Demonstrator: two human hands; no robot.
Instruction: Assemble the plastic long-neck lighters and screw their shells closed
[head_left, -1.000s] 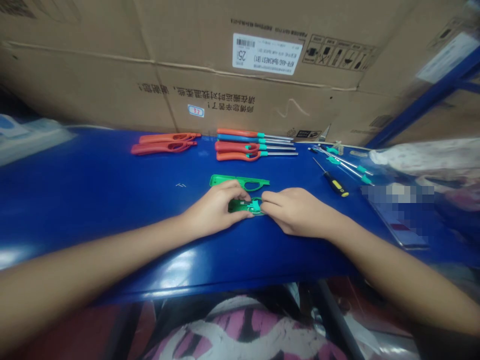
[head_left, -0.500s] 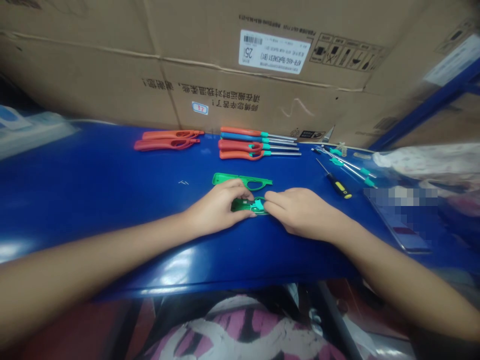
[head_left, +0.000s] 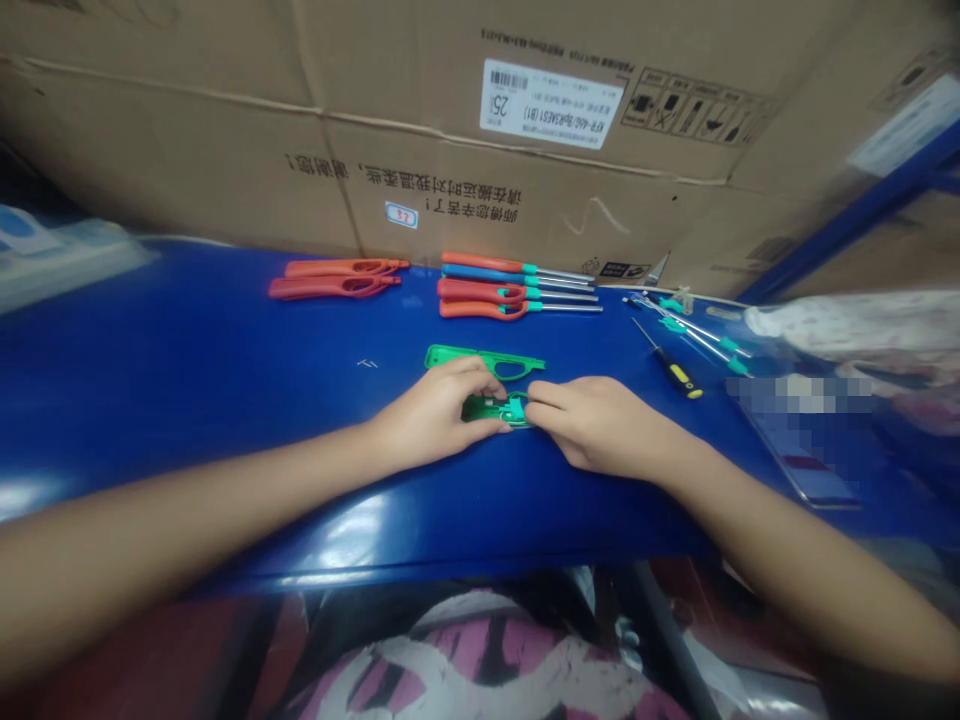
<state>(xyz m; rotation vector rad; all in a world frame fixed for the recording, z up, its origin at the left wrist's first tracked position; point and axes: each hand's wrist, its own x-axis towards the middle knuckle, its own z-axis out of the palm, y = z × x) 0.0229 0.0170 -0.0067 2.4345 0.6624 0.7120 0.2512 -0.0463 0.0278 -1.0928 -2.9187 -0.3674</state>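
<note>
Low over the blue table, my left hand [head_left: 450, 415] grips the left end of an open green lighter casing half [head_left: 477, 408], thumb in front and fingers behind. Inside that half sit a teal trigger piece [head_left: 516, 408] and some small dark parts. My right hand [head_left: 592, 420] has its fingers closed at the casing's right end; its fingertips hide what they pinch. Just behind lies the other green casing half [head_left: 487, 357], its hollow side showing. A few tiny screws [head_left: 367, 363] lie to the left.
Several long-nosed lighters [head_left: 484, 290] lie in a row at the back, with red casings [head_left: 334, 280] to their left. At right are a yellow-black screwdriver [head_left: 679, 375], metal lighter tubes [head_left: 709, 340] and a phone [head_left: 802, 460]. A large cardboard box [head_left: 225, 130] stands behind the table [head_left: 187, 390].
My right fingertips have shifted very slightly left along the casing. My left hand and the things on the table stay where they were.
</note>
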